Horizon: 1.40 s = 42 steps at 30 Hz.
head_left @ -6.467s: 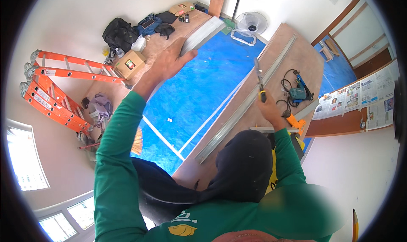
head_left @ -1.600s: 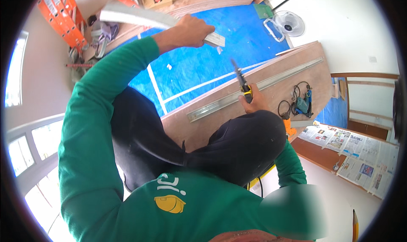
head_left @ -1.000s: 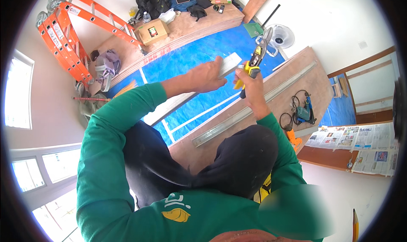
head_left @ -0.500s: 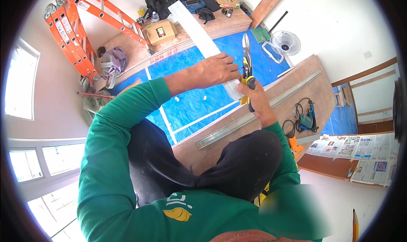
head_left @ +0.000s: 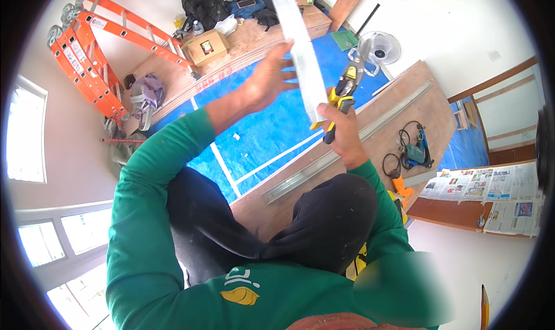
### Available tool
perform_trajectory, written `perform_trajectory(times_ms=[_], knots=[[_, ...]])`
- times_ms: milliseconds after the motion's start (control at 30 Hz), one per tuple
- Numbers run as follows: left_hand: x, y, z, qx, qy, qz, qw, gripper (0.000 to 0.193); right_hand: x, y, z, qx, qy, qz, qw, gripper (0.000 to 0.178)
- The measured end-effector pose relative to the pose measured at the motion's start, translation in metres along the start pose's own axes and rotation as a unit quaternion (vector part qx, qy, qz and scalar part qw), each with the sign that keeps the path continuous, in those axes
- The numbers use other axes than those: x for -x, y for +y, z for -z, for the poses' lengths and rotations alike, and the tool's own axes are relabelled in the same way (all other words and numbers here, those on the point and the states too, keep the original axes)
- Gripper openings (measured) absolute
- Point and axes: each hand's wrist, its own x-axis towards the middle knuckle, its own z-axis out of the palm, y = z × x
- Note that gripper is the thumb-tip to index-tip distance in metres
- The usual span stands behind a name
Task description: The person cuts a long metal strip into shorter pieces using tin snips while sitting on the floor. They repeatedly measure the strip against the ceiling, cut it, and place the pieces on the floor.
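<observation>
Blue floor sheet (head_left: pixel 260 136) beneath; metal channel (head_left: pixel 303 55) between hands (head_left: pixel 265 82) (head_left: pixel 345 132).

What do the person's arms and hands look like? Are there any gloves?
No gloves: the left hand and right hand are both bare, with five fingers each. The left sleeve and right sleeve are long and green, and both stop short of the hands. Near the right shoulder the picture is blurred, so I can't see details there.

Smooth, shiny metal strip (head_left: pixel 304 58); glossy, wrinkled plastic sheeting (head_left: pixel 263 136); matt cloth trousers (head_left: pixel 330 220)
</observation>
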Motion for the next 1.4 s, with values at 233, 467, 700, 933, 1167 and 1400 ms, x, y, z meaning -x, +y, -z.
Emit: perform_trajectory(times_ms=[233, 467, 700, 933, 1167, 1400], knots=[[-0.005, 0.017, 0.016, -0.171, 0.054, -0.053, 0.982, 0.070, 0.023, 0.005, 0.015, 0.159, -0.198, -0.024, 0.967, 0.054], [0.005, 0.030, 0.044, -0.211, 0.015, -0.034, 0.977, 0.069, 0.052, 0.029, 0.036, 0.453, -0.275, -0.047, 0.847, 0.078], [0.015, 0.022, 0.032, -0.200, -0.090, 0.037, 0.975, 0.068, 0.035, 0.024, 0.021, 0.464, -0.340, -0.024, 0.817, 0.085], [0.006, 0.006, 0.033, -0.170, -0.123, 0.085, 0.974, 0.061, 0.037, 0.015, 0.009, 0.466, -0.343, -0.057, 0.814, 0.087], [-0.001, 0.001, 0.036, -0.143, -0.118, 0.100, 0.978, 0.069, 0.040, 0.015, 0.008, 0.465, -0.344, -0.024, 0.815, 0.081], [-0.004, -0.002, 0.037, -0.153, -0.127, 0.108, 0.974, 0.067, 0.040, 0.021, 0.010, 0.453, -0.349, -0.028, 0.820, 0.083]])
